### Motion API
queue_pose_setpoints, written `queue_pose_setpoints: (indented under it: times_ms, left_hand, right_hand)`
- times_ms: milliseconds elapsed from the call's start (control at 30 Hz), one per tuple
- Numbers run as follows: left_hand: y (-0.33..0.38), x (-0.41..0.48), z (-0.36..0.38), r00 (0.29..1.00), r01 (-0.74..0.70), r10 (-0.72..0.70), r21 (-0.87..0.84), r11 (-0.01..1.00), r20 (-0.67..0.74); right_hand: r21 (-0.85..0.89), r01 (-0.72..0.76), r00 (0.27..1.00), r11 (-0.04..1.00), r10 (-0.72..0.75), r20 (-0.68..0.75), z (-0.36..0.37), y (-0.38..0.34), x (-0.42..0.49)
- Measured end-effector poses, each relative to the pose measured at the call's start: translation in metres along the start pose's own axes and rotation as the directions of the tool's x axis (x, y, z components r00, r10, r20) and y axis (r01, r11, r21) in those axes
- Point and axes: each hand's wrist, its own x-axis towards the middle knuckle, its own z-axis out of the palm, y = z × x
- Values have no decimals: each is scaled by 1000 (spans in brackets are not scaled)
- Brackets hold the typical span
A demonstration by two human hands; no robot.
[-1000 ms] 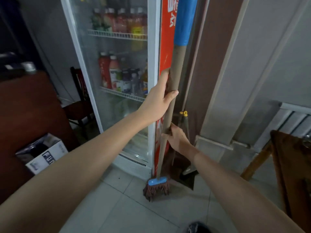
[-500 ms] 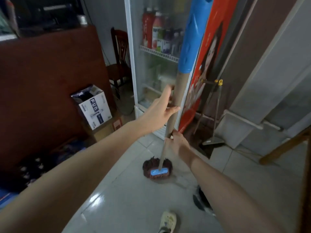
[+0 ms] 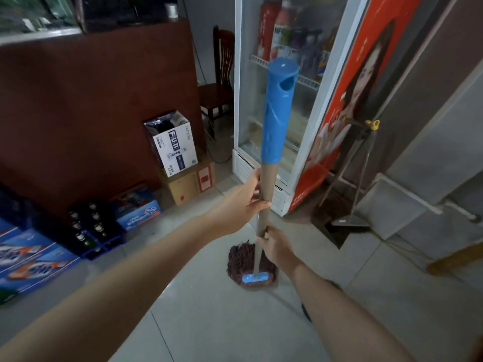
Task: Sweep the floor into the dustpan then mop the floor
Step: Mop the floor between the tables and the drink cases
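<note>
Right, nearest the camera it's pale tiled floor, glossy and bare below the mop head, with grout lines running away across it. Both forearms reach forward over it. The mop stands almost upright in the middle of that floor, long axis running from the head on the tiles up to the blue grip, top leaning slightly right and toward the camera. Its dark reddish mop head sits flat on the floor with a blue clamp at the base of the pole.

Right hand is low on the pole, just above the mop head, fingers clenched around the shaft. Left hand is higher, just below the blue grip, wrapped on the tan shaft with the thumb across the front.

Left of the mop, the open floor ends at blue drink cases and a dark bottle crate along a tall brown counter. Further back on that side, a white printed box sits on a cardboard carton. Behind the mop stands a glass-door fridge with bottles on its shelves, a red poster on its side. A wooden chair sits in the far corner left of the fridge. Right of the fridge, a long-handled dustpan leans by the wall. Open tile runs out to the right of the mop.
</note>
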Motion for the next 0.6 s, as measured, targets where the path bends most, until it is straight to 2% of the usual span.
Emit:
queue_pose_setpoints:
  times_ms: [133,233,400,533,600]
  left_hand:
    - [-3,-14,10,998,64,-67,90,994,24]
    - [-6,-27,13,997,73,-76,115,991,23]
    - [-6,-48,19,985,147,-153,75,986,84]
    - [-10,-82,26,979,163,-160,-10,987,128]
    - [-17,-106,32,974,173,-166,-38,984,152]
  right_hand:
    - [83,-20,998,996,14,69,10,12,-12]
    - [197,-4,999,980,-5,45,23,18,-21]
    - [279,-52,998,959,37,57,34,29,-38]
    - [345,-53,996,937,26,83,48,37,-57]
    - [410,-109,991,905,64,121,60,38,-72]
